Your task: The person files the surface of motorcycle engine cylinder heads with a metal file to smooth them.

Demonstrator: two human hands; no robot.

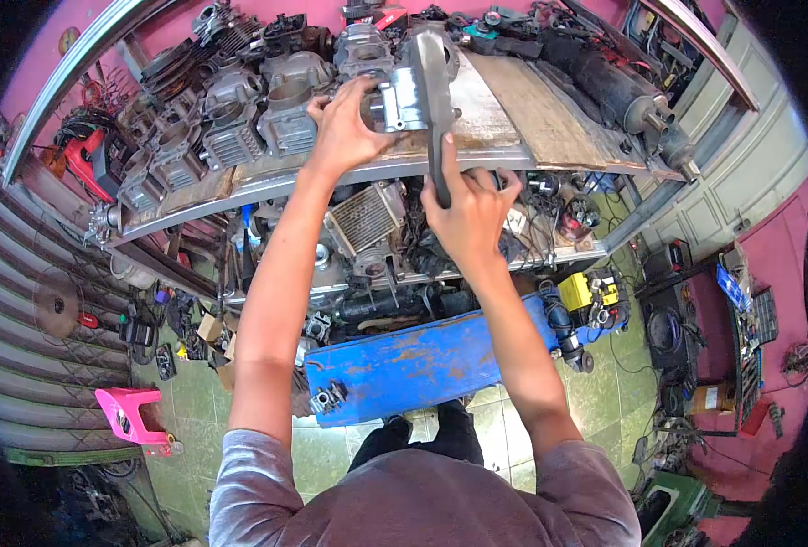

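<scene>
At the front edge of the upper shelf, my left hand (pixel 347 128) grips a shiny silver metal part (pixel 403 98) from its left side, thumb below and fingers above. A long, flat, dark metal bar (pixel 435 91) stands upright against the right side of that part. Its lower end is in my right hand (pixel 473 205), with the index finger stretched up along it. The contact between bar and part is partly hidden by the bar.
Engine cylinders (pixel 287 117) crowd the upper shelf (pixel 541 109) at left, and a dark exhaust pipe (pixel 605 87) lies at right. Below are a finned radiator (pixel 366 219), a blue bench (pixel 413 360), a yellow box (pixel 588 290) and a pink stool (pixel 130 415).
</scene>
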